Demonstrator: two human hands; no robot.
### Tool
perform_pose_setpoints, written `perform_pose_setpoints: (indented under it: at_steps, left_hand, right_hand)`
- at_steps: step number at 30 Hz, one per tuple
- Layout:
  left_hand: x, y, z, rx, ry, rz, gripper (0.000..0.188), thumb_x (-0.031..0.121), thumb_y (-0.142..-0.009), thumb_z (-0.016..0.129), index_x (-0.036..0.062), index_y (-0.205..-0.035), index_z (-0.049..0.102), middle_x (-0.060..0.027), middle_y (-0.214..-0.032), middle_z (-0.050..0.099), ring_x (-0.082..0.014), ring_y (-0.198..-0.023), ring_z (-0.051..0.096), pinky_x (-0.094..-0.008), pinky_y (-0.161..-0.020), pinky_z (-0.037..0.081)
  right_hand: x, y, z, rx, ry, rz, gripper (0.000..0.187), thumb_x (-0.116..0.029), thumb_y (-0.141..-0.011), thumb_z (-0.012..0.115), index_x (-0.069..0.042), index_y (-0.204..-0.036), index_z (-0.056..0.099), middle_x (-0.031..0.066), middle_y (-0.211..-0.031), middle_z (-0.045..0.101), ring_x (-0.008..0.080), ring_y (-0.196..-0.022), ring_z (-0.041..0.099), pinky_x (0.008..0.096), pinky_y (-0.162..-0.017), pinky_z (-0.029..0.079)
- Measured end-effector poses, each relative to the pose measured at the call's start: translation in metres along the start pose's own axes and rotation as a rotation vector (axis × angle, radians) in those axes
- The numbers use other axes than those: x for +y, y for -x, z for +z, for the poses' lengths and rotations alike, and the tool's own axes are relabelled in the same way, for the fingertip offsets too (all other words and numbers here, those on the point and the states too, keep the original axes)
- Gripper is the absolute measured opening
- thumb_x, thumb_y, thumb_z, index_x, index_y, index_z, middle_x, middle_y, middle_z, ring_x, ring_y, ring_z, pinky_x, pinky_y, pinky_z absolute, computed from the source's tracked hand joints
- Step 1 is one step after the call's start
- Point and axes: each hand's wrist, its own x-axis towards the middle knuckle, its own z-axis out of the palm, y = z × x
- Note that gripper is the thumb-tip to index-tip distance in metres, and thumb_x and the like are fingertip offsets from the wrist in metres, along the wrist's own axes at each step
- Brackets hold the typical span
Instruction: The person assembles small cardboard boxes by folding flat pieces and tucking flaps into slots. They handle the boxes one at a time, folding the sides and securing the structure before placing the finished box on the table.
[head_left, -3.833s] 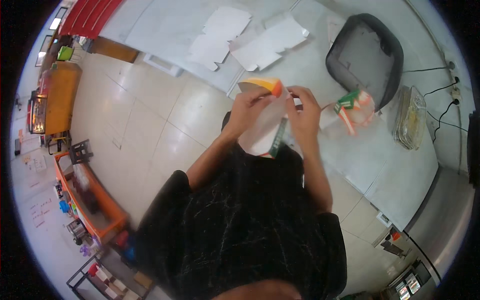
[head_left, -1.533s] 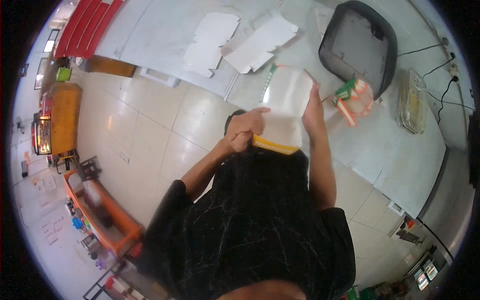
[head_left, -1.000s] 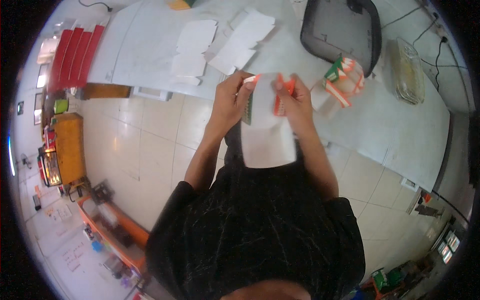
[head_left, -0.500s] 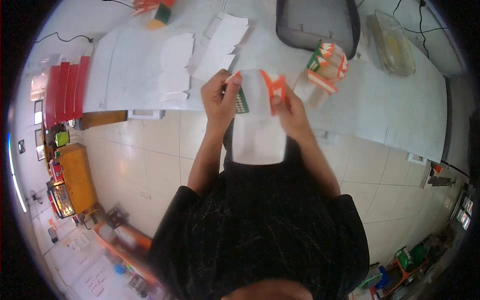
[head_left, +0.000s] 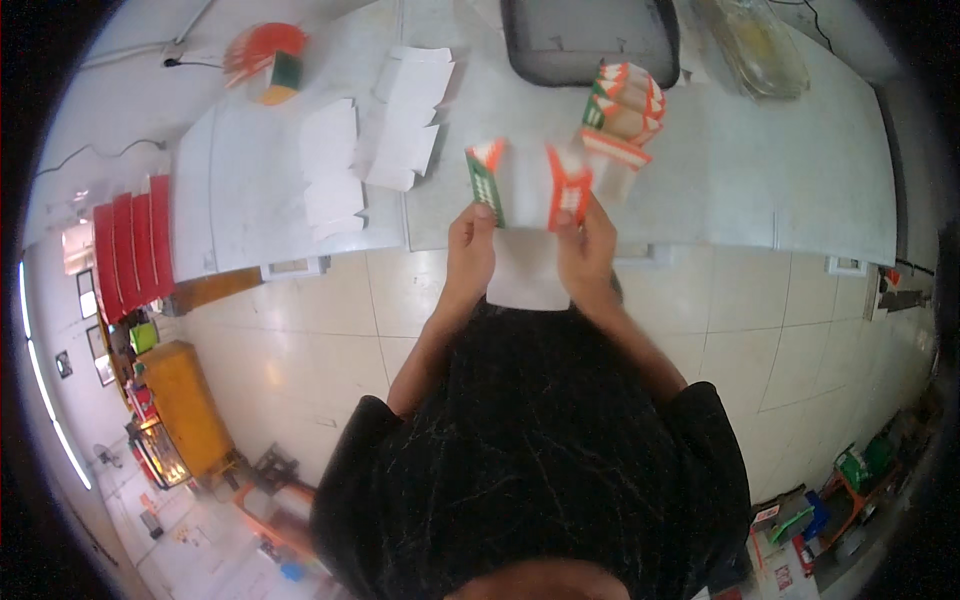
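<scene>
At a pale grey table (head_left: pixel 730 190), a white cardboard carton (head_left: pixel 528 270) with green and orange flaps (head_left: pixel 572 188) is pinched by left hand (head_left: pixel 471 246) and right hand (head_left: pixel 589 246). Light, even pressure is advised.

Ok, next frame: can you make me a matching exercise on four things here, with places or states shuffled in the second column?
1. lowest carton
2. flat white cardboard pieces
3. tray
4. group of printed cartons

A. lying on the table, left of the tray
B. dark-rimmed, on the table's far side
C. orange, green and white, just in front of the tray
D. held by the left hand and right hand

Pairs: 1-D, 2-A, 3-B, 4-C
</scene>
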Motion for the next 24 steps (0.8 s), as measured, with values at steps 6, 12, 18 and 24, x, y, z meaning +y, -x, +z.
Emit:
perform_pose_setpoints:
  at_steps: [6,12,18,24]
  left_hand:
    - [-0.010,-0.001,0.001,0.000,-0.190,0.150,0.033,0.027,-0.103,0.047,-0.0027,-0.095,0.058,0.0017,-0.080,0.053,-0.0071,-0.075,0.044,-0.0248,-0.068,0.039]
    - [-0.025,-0.023,0.006,-0.164,-0.238,0.382,0.028,0.024,-0.101,0.047,-0.0021,-0.102,0.057,-0.0038,-0.082,0.054,-0.0129,-0.075,0.047,-0.0274,-0.069,0.042]
    - [-0.054,-0.071,0.032,-0.551,-0.267,0.469,0.051,0.044,-0.103,0.037,-0.0009,-0.117,0.056,-0.0169,-0.118,0.057,-0.0296,-0.114,0.055,-0.0387,-0.101,0.040]
    - [-0.050,-0.130,0.052,-0.610,-0.448,0.495,0.037,0.027,-0.102,0.042,-0.0023,-0.123,0.050,-0.0206,-0.117,0.055,-0.0325,-0.110,0.056,-0.0399,-0.097,0.043]
  right_hand:
    - [0.000,0.013,-0.005,-0.069,-0.350,0.428,0.034,-0.027,-0.104,0.047,0.003,-0.119,0.056,0.0035,-0.099,0.062,0.0083,-0.088,0.052,0.0262,-0.082,0.044]
    - [0.024,0.025,-0.033,-0.173,-0.112,0.220,0.033,-0.021,-0.103,0.045,0.001,-0.127,0.052,0.0165,-0.112,0.061,0.0232,-0.101,0.057,0.0355,-0.092,0.044]
    - [0.075,0.017,-0.056,0.040,-0.003,0.054,0.014,-0.003,-0.095,0.051,0.000,-0.103,0.061,0.0168,-0.110,0.063,0.0273,-0.105,0.061,0.0368,-0.088,0.048]
    - [0.116,-0.021,-0.070,0.215,0.117,0.031,0.011,-0.005,-0.091,0.060,-0.001,-0.101,0.063,0.0144,-0.101,0.063,0.0244,-0.093,0.062,0.0324,-0.082,0.048]
